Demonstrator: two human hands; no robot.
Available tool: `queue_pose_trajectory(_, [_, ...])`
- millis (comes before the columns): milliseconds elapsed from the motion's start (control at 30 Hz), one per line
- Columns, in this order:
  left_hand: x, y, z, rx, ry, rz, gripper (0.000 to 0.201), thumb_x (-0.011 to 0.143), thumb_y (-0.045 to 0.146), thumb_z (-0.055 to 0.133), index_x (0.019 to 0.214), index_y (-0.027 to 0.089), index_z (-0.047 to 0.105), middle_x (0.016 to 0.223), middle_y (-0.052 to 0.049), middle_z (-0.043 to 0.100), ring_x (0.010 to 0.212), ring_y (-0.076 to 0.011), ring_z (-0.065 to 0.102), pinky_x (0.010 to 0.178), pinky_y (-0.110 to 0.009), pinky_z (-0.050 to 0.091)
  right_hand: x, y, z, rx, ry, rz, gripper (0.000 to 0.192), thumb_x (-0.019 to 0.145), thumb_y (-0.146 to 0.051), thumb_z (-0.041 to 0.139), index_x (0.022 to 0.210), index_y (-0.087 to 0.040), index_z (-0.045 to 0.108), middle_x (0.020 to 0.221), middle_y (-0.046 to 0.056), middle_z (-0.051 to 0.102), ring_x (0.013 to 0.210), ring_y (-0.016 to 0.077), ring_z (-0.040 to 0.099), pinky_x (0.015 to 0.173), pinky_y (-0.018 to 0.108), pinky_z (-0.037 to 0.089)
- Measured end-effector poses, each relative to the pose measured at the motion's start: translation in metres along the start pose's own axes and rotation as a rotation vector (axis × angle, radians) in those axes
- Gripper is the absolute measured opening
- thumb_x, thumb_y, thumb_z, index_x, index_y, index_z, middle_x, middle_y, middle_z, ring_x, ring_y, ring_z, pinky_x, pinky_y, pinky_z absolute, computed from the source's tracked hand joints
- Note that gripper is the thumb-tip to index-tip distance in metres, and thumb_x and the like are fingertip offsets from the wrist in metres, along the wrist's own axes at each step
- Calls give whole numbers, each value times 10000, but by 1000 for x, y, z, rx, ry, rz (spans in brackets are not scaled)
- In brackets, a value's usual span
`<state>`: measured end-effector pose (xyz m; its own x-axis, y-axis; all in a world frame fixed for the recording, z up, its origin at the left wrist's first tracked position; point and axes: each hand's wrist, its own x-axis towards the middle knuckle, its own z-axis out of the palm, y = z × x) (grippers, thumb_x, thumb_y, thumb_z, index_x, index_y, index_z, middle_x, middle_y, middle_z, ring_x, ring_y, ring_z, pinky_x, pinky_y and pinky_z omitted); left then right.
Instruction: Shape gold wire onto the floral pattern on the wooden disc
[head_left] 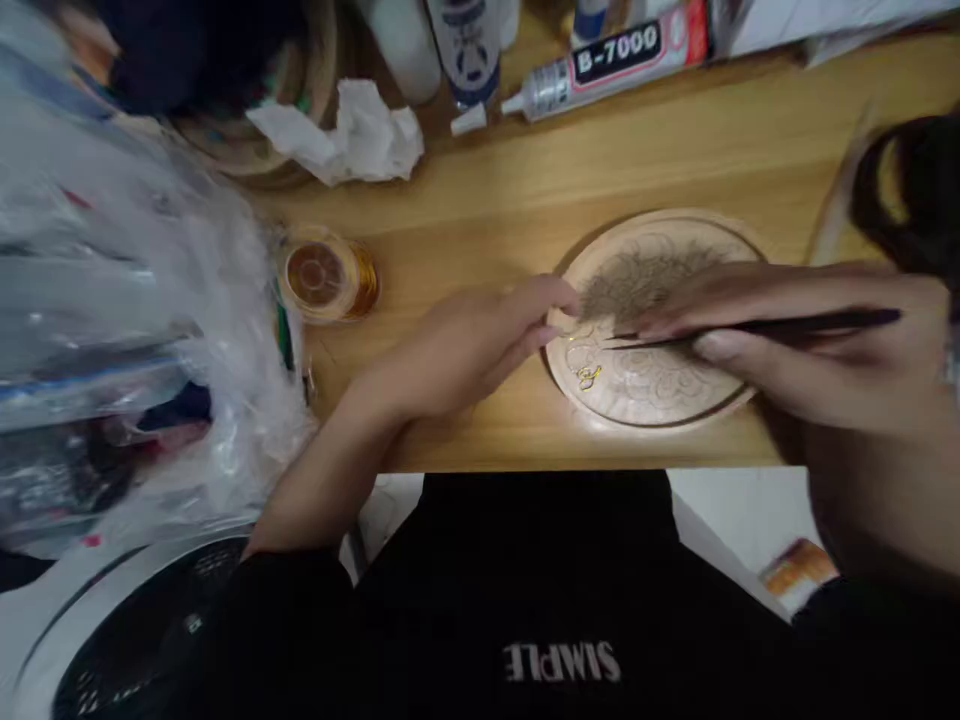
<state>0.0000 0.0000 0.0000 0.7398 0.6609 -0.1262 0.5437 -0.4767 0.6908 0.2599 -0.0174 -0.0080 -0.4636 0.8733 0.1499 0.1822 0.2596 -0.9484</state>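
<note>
A round wooden plate [675, 412] with a line drawing of curled shapes lies on the table. A small loop of gold wire [589, 377] sits on its left part. My left hand [480, 340] reaches the plate's left rim, thumb and forefinger pinched where a thin bit of the gold wire shows. My right hand [817, 340] grips dark pointed tweezers [817, 322] over the plate. The tweezers' tips are at the drawing, close to my left fingertips. The right hand and its shadow cover part of the drawing.
A spool of gold wire [322, 275] stands left of my hand. Behind are crumpled tissue [352, 135], a B-7000 glue tube [615, 60] and bottles [469, 50]. Plastic bags [150, 300] crowd the left side. A dark object [911, 190] lies at far right, and the table edge is near my body.
</note>
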Motion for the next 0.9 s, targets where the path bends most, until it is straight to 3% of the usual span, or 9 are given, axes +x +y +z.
queue_pose_trajectory(167, [-6, 0, 5, 68, 29, 12, 203, 996, 232, 417, 1060, 200, 607, 980, 2, 698, 869, -138, 644, 737, -248, 463, -2, -1, 2, 44, 124, 36, 262, 843, -141, 659, 1024, -303, 756, 966, -9, 758, 921, 190, 721, 842, 345, 604])
queue_pose_trajectory(367, [-5, -7, 10, 38, 203, 146, 211, 970, 166, 476, 969, 157, 688, 868, -30, 634, 784, -108, 595, 682, -230, 462, 1, -2, 1, 44, 134, 20, 251, 845, -150, 662, 1022, -302, 755, 962, -18, 757, 918, 176, 716, 861, 353, 597])
queue_pose_trajectory(533, [-4, -6, 10, 41, 178, 180, 245, 992, 158, 427, 1004, 164, 671, 876, -18, 673, 825, -99, 605, 722, -228, 475, 0, 0, 2, 78, 122, 1, 269, 843, -136, 662, 1037, -301, 747, 977, -33, 755, 928, 174, 711, 888, 377, 588])
queue_pose_trajectory(700, [-8, 10, 5, 340, 94, 170, 324, 1025, 170, 322, 1088, 126, 637, 953, -59, 703, 899, -160, 612, 775, -306, 486, -2, -2, 2, 81, 149, 39, 256, 845, -147, 666, 1026, -308, 749, 978, -46, 753, 937, 160, 706, 935, 374, 569])
queue_pose_trajectory(900, [-13, 31, -2, 771, 73, 127, 273, 1000, 145, 371, 914, 124, 629, 859, -53, 663, 828, -190, 585, 661, -300, 419, -1, -4, 4, 111, 189, 52, 218, 832, -155, 683, 984, -289, 762, 955, -37, 758, 913, 147, 710, 884, 323, 586])
